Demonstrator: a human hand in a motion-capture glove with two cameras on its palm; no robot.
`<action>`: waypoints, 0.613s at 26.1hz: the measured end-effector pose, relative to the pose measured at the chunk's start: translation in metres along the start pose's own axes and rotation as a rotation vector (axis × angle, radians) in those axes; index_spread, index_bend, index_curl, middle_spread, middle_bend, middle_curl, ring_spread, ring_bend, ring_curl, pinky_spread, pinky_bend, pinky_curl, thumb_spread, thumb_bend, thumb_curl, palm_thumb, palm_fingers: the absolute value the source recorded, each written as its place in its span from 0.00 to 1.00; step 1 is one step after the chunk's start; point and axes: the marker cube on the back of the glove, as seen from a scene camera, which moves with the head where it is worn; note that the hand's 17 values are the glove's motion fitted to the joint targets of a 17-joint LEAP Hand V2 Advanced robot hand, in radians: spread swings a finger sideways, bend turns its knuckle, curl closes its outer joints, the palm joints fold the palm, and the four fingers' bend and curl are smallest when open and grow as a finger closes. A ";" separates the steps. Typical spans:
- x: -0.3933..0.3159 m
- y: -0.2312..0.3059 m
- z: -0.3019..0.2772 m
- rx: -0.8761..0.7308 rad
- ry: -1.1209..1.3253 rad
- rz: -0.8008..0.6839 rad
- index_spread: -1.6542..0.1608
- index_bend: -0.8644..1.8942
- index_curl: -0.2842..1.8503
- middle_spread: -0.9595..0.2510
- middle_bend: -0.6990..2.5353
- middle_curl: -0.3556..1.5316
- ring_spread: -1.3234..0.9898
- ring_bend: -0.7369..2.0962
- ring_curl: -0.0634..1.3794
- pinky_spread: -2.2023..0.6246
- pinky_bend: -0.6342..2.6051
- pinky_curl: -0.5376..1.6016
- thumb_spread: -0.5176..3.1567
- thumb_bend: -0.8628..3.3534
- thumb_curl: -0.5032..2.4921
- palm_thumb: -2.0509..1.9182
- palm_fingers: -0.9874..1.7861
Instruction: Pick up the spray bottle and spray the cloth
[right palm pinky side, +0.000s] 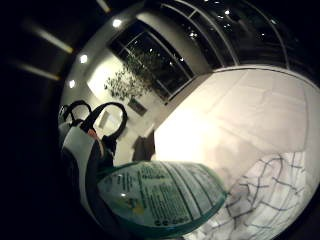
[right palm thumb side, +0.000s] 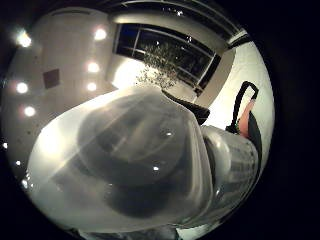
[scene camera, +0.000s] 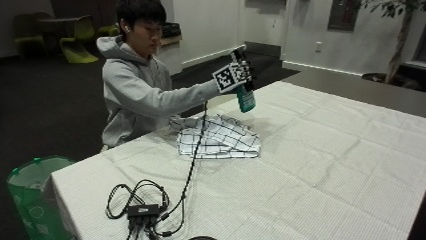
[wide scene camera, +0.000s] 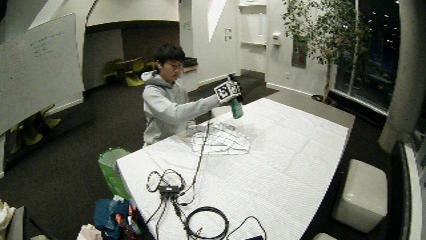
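Observation:
A green spray bottle (scene camera: 245, 99) hangs in the air above the white table (scene camera: 319, 150), held by its upper part in my gloved right hand (scene camera: 239, 75). The bottle is raised well clear of the tablecloth, beyond the far edge of the cloth. A white cloth with a dark check pattern (scene camera: 216, 137) lies crumpled on the table near the person. In the little finger side palm view the bottle's labelled green body (right palm pinky side: 160, 202) fills the near field, with the checked cloth (right palm pinky side: 265, 195) below it. The thumb side palm view is filled by the bottle's translucent sprayer head (right palm thumb side: 130, 165).
A bundle of black cables and a small box (scene camera: 143, 207) lies on the table's near corner. A green bin (scene camera: 33, 192) stands on the floor beside that corner. A potted tree (scene camera: 399, 35) stands by the far wall.

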 end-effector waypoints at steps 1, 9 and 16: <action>0.010 0.001 0.004 0.018 -0.016 0.011 0.82 0.50 0.40 0.70 0.43 0.47 0.50 0.51 0.37 0.68 0.32 0.45 0.19 0.20 0.42 0.75 0.86; 0.080 -0.005 0.019 0.171 -0.049 0.140 0.82 0.49 0.40 0.71 0.43 0.47 0.50 0.51 0.38 0.68 0.31 0.45 0.19 0.20 0.43 0.75 0.86; 0.098 -0.010 0.027 0.112 -0.025 0.166 0.82 0.49 0.39 0.71 0.43 0.47 0.50 0.51 0.37 0.68 0.32 0.45 0.19 0.20 0.43 0.75 0.86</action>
